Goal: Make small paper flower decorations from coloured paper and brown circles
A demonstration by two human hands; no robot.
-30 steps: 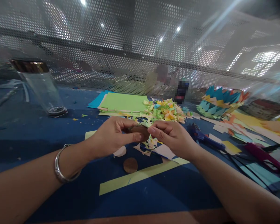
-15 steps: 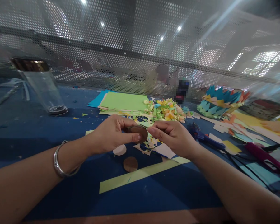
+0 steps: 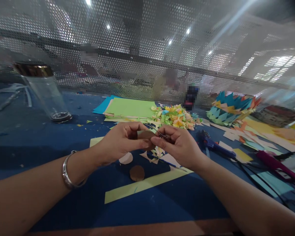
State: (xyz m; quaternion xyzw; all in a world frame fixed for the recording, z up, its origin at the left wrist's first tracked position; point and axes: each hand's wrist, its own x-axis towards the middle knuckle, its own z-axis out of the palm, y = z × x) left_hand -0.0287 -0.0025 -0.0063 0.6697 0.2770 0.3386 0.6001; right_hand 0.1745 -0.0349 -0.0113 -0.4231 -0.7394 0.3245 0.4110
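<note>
A round disc of brownish paper (image 3: 146, 135) sits between the thumb and fingers of my left hand (image 3: 127, 139), which wears a silver bangle (image 3: 67, 170) at the wrist. Close beside it, my right hand (image 3: 174, 141) pinches a thin, dark, rod-like tool (image 3: 159, 132) whose tip reaches over the disc; its exact kind is hard to make out. The two thumbs nearly meet at the disc's right edge. Below the hands lie a pale paper disc (image 3: 126, 158), a brown paper disc (image 3: 137, 173) and a long pale green paper strip (image 3: 127, 188).
Beyond the hands stand a stack of green paper (image 3: 132, 106) and a heap of small folded paper pieces (image 3: 178, 116). A glass bottle (image 3: 48, 95) is at left. On the right are a blue glue gun (image 3: 217, 146), a magenta tool (image 3: 276, 164), cords and a zigzag paper ring (image 3: 232, 108).
My right hand has shifted slightly left and its thumb now meets the disc's edge. The disc is tilted differently in my left hand, and more of the thin tool shows.
</note>
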